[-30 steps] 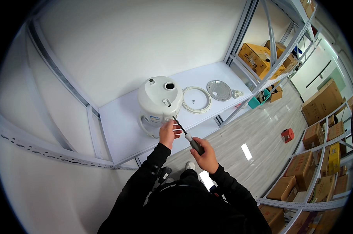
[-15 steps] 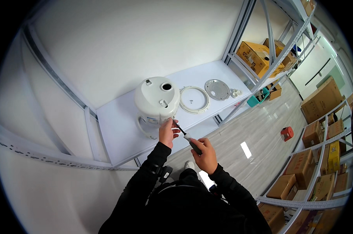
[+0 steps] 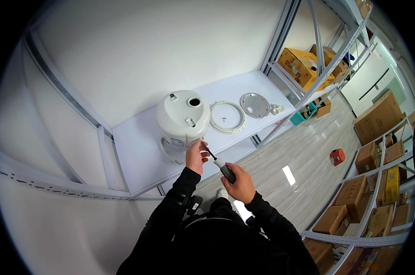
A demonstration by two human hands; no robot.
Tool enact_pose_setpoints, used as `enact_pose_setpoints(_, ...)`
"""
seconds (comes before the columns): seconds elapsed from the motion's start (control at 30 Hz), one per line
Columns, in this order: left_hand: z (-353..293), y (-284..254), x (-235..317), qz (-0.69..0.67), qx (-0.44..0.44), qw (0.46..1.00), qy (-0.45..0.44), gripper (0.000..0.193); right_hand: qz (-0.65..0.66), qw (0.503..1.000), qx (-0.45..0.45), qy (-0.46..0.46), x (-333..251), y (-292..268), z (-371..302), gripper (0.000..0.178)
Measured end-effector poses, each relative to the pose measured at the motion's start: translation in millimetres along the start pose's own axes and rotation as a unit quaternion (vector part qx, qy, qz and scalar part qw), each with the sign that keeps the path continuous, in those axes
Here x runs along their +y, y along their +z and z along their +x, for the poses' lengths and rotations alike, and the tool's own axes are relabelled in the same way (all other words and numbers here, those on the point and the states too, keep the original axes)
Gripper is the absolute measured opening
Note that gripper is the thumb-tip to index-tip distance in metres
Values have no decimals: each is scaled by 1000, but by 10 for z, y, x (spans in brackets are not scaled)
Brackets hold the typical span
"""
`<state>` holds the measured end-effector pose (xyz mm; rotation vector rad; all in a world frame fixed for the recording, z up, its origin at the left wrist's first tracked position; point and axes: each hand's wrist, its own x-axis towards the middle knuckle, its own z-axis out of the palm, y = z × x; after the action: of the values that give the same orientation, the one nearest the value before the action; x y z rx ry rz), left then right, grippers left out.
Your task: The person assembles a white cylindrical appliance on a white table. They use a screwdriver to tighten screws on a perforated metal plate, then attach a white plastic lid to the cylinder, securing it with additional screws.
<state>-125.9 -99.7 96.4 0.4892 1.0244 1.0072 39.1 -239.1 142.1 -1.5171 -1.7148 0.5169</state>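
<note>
In my right hand (image 3: 241, 184) is a screwdriver (image 3: 225, 170) with a grey and white handle, its fingers wrapped round the grip. The dark shaft slants up to the near lower edge of a white, rounded appliance housing (image 3: 177, 114), which has a round dark hole in its top. My left hand (image 3: 196, 158) is closed beside the shaft's tip, against that edge. What its fingertips pinch is hidden. A curved white handle (image 3: 167, 153) sticks out at the housing's left.
Right of the housing, a white ring (image 3: 242, 124) lies on the white table (image 3: 141, 169) around a few small pieces. Beyond are a round metal plate (image 3: 255, 105) and small white parts (image 3: 277, 109). Shelves with cardboard boxes (image 3: 354, 192) stand right; a red object (image 3: 337, 156) sits on the floor.
My right hand has shifted its grip, so more of the screwdriver's handle shows. The handle sits slightly lower left. My left hand has stayed by the housing's edge.
</note>
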Motion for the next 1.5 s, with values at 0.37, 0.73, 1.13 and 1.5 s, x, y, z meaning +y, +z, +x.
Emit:
enact_pose_setpoints(0.37, 2, -18, 15, 8, -20, 1000, -9, 36, 79, 996, -18, 45, -25, -54, 12, 37)
enact_pose_setpoints(0.73, -3, 7, -10, -2, -10, 1000, -7, 39, 384, 886, -89, 243, 218, 27, -3, 38)
enact_pose_setpoints(1.13, 33, -17, 5, -20, -12, 1000, -16, 34, 70, 997, 23, 1, 26, -20, 16, 47)
enact_pose_setpoints(1.5, 23, 6, 51, -22, -21, 999, -26, 34, 57, 998, 12, -38, 3, -20, 26, 49)
